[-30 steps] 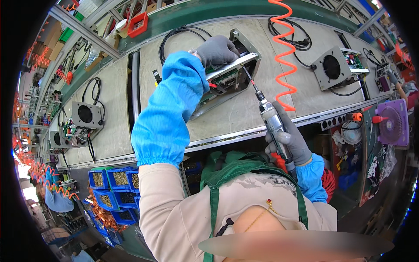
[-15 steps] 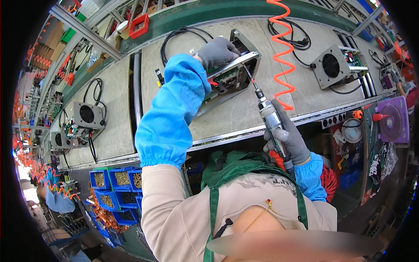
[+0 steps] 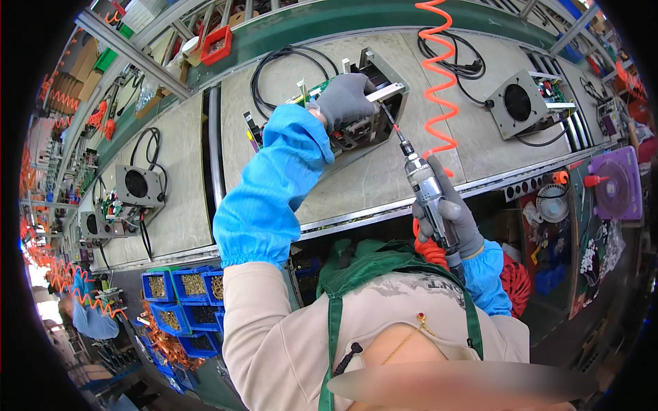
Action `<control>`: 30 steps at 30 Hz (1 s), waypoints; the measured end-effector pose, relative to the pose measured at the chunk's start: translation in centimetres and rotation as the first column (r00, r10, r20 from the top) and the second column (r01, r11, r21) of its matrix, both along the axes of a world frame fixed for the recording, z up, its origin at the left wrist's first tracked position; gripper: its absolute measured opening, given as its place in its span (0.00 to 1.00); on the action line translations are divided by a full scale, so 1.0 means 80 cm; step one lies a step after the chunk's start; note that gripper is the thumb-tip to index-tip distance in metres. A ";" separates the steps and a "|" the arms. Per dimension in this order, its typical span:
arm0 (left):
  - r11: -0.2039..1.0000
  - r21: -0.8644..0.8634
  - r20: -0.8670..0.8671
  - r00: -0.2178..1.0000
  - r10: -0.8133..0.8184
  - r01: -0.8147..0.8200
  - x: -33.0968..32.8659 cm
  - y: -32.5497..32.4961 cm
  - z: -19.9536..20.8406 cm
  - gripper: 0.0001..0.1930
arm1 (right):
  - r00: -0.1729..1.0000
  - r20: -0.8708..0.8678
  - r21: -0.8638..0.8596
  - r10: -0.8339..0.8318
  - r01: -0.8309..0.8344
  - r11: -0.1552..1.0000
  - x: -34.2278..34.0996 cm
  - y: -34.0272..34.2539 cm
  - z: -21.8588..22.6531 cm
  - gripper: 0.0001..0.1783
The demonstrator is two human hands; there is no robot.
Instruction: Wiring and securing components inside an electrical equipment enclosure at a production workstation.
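Note:
My left hand, in a grey glove, is closed over the near metal rail of an open electronic unit on the bench. Green circuit boards show beside the glove, which hides part of the unit's inside. In my gloved right hand is a silver air screwdriver, held at a slant with the fingers wrapped round its body. Its thin bit points up at the rail's right end; whether the tip touches a screw is too small to tell.
An orange coiled air hose hangs right of the unit. Black cables lie behind it. Similar units with fans stand at right and left. Blue bins of small parts sit below the bench's left side.
My left hand has shifted slightly toward me and left along the rail, uncovering a pale post and green board behind it. The screwdriver stays nearly in place, its bit at the rail's end.

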State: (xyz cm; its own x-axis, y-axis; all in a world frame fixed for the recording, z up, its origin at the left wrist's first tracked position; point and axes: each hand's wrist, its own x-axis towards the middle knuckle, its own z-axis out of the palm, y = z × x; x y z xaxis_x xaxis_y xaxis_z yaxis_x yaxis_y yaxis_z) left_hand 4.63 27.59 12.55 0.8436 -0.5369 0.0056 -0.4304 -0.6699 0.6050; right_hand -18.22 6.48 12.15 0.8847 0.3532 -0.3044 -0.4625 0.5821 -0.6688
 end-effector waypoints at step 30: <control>0.993 0.086 0.176 0.982 0.066 -0.083 -0.023 -0.009 -0.002 0.16 | 0.996 -0.021 -0.438 0.091 -0.091 0.894 0.010 -0.010 0.034 0.50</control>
State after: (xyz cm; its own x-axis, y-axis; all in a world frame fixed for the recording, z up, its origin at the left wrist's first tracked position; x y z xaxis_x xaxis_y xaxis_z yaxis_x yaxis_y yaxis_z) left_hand 2.77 26.89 12.41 0.8719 -0.4777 0.1080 -0.4699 -0.7538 0.4593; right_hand -17.44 5.67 14.88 0.8549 0.2632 -0.4470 -0.4995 0.1856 -0.8462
